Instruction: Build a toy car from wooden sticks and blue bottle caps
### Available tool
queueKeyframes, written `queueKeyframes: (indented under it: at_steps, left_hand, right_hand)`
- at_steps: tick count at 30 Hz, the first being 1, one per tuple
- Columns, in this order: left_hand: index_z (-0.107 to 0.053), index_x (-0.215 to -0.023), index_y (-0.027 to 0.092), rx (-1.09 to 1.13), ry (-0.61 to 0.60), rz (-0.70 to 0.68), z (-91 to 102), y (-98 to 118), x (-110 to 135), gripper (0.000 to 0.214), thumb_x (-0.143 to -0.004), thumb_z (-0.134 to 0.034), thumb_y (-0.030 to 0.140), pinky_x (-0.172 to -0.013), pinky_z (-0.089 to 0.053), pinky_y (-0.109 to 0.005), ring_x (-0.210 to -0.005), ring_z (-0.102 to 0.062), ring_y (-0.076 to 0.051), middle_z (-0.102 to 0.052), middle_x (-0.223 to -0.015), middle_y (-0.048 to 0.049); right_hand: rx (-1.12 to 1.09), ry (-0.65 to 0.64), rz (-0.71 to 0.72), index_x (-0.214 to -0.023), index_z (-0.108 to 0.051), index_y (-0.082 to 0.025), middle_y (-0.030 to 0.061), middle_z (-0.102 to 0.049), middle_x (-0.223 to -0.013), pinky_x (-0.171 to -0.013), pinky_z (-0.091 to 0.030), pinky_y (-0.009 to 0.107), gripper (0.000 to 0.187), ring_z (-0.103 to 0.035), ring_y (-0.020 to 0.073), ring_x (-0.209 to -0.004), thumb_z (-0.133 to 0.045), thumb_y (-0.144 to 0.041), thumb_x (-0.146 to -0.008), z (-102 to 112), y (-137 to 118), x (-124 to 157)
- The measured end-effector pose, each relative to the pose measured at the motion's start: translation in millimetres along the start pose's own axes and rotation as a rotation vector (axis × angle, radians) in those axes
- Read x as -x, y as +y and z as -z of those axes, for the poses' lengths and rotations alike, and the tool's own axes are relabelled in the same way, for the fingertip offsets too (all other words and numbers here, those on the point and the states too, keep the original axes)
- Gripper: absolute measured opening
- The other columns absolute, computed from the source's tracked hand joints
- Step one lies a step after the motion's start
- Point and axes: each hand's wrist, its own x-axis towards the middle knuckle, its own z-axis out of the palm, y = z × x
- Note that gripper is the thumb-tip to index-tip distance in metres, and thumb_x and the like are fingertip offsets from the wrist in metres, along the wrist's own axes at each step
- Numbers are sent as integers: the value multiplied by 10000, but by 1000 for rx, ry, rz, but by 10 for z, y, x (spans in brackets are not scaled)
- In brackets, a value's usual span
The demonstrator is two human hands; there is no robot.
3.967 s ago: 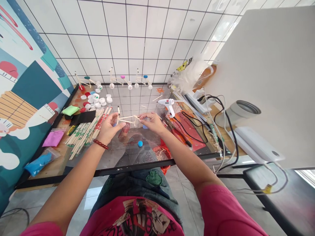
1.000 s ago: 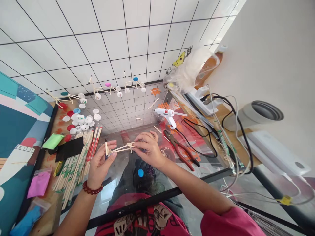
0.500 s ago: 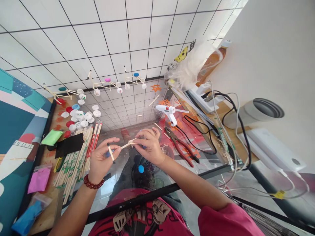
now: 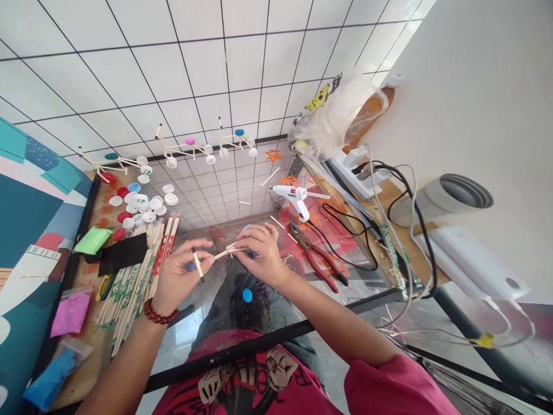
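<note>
My left hand [image 4: 179, 276] is closed on one end of a small frame of glued wooden sticks [image 4: 222, 254]. A short crossbar with black tips [image 4: 198, 266] stands across that end, by the thumb and fingers. At the other end, my right hand [image 4: 260, 253] pinches the frame's joint between thumb and fingers; part of the joint is hidden behind the fingertips. Below the hands, a round blue piece [image 4: 247, 295] shows on the glass table. Right of my right hand lie a white glue gun [image 4: 296, 199] and red-handled pliers [image 4: 317, 259].
Three stick bicycle-like models stand at the back, one with a pink seat [image 4: 190, 141]. On the left are white bottle caps [image 4: 155, 203], bundled chopsticks [image 4: 133, 282], black sheet [image 4: 123, 255] and bagged clay [image 4: 71, 314]. Cables, a power strip [image 4: 365, 178] and a grey cylinder [image 4: 440, 202] occupy the right.
My left hand and the black-tipped crossbar have tilted slightly, and the left wrist has shifted a little left. Both hands keep hold of the stick frame.
</note>
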Motion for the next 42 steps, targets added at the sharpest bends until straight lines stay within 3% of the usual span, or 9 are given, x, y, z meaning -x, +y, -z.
queueKeyframes:
  at_steps: [5, 9, 11, 15, 18, 28, 35, 42]
  left_hand:
    - [-786, -762, 241, -13, -27, -6, 57, -73, -79, 180, -837, -737, 397, -840, -594, -389, -1044, -722, -275, -771, -1106, -90]
    - [-780, -939, 234, 60, 21, 17, 30, -192, -56, 225, -814, -772, 422, -1051, -524, -451, -1132, -699, -274, -766, -1150, -90]
    - [-768, -1026, 230, 77, 23, 45, 4, -239, -26, 316, -783, -802, 429, -1082, -504, -468, -1148, -694, -278, -767, -1160, -93]
    - [-764, -908, 215, 64, 42, 36, -40, -249, 3, 225, -828, -753, 425, -1025, -531, -449, -1078, -710, -263, -773, -1115, -97]
    - [-746, -800, 212, 96, 61, 5, -52, -229, 1, 208, -841, -736, 415, -992, -540, -430, -1042, -713, -255, -771, -1082, -95]
    - [-764, -837, 232, 283, 114, 81, -68, -259, 38, 164, -812, -781, 393, -891, -575, -406, -980, -716, -252, -780, -1099, -85]
    - [-743, -773, 219, 336, 110, 90, -71, -248, 28, 177, -796, -802, 384, -964, -551, -429, -1051, -706, -264, -777, -1085, -94]
    - [-742, -761, 223, 311, 99, 80, -53, -242, 41, 195, -802, -797, 406, -952, -560, -439, -1056, -703, -271, -774, -1089, -95]
  right_hand:
    - [-165, -166, -26, -896, -613, -247, 49, -765, -1219, -1174, -207, 514, 221, -670, 249, -1181, -803, -340, -828, 152, 114, -80]
    - [-164, -204, 0, -878, -609, -245, 40, -763, -1236, -1185, -167, 538, 169, -656, 253, -1224, -755, -330, -875, 222, 189, -107]
    - [-121, -203, 31, -931, -636, -254, 35, -771, -1214, -1185, -155, 537, 127, -650, 254, -1232, -739, -317, -892, 213, 195, -104]
    - [-16, -231, 98, -1020, -685, -273, 29, -787, -1158, -1199, -118, 529, 75, -655, 244, -1208, -672, -306, -954, 163, 173, -95]
    - [18, -222, 121, -969, -705, -266, 17, -791, -1059, -1197, -113, 511, 104, -675, 218, -1126, -621, -322, -994, 144, 160, -92]
    - [-17, -188, 123, -906, -718, -273, 19, -760, -1070, -1193, -148, 486, 204, -663, 209, -1107, -574, -375, -1009, 182, 163, -78]
    - [-49, -143, 158, -905, -723, -280, 7, -787, -1166, -1220, -131, 476, 176, -669, 215, -1171, -586, -334, -1003, 181, 170, -76]
    - [-66, -149, 103, -886, -731, -277, 12, -779, -1199, -1233, -131, 484, 192, -668, 222, -1181, -589, -344, -996, 207, 151, -80]
